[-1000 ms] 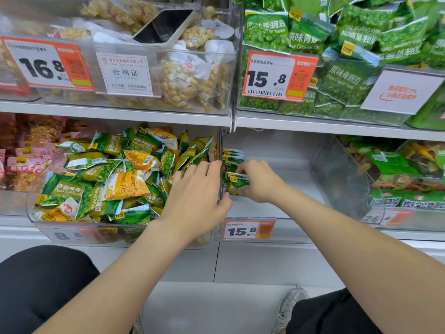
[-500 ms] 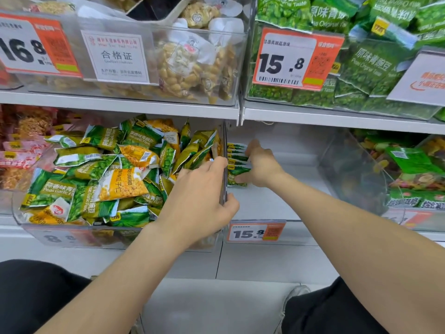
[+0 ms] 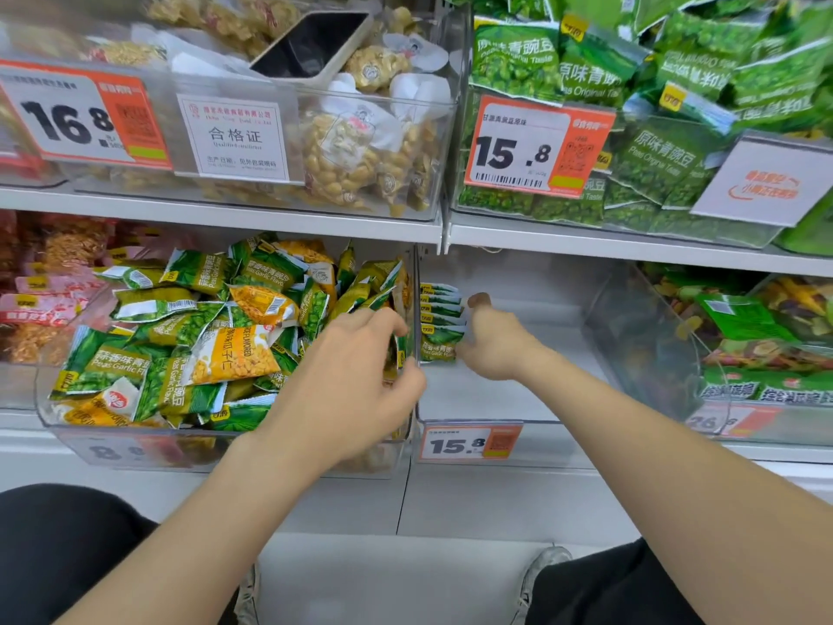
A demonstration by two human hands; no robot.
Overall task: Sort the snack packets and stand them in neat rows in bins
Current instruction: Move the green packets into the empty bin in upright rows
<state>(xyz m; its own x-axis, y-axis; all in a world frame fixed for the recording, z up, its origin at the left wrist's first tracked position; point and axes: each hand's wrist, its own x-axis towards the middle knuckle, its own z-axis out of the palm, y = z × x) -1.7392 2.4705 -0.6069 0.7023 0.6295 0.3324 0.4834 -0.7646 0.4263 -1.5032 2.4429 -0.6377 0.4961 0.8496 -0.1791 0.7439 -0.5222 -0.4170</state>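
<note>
the row of green garlic-pea packets (image 3: 439, 324) stands upright at the left edge of the clear middle bin (image 3: 541, 421), just right of centre frame, pressed against the bin's left wall. the right hand (image 3: 496, 342) is directly to the row's right and touches it: it is released, the fingers laid against the packets' right edges and the thumb raised, with nothing gripped. the floor of this bin around the hand is bare white.

the left hand (image 3: 356, 381) reaches into the right end of the neighbouring left bin (image 3: 225, 437), just left of the shared wall. its fingers curl down over the packets and the thumb sits by the wall. whether it grasps a packet or the wall, i cannot tell.

that left bin is clear, hard plastic with rounded corners. it holds a loose heap of packets (image 3: 180, 354), glossy crinkled foil pillows lying at all angles. most are green and white, and a few are yellow packets (image 3: 234, 354).

on the shelf (image 3: 225, 205) above, in the upper part of the frame, a clear bin holds pale nut bags (image 3: 360, 151) and another holds green pea bags (image 3: 653, 151). at lower right a further bin (image 3: 703, 354) holds mixed colourful packets. an orange and white price tag (image 3: 471, 442) reading 15.8 hangs on the middle bin's front.
</note>
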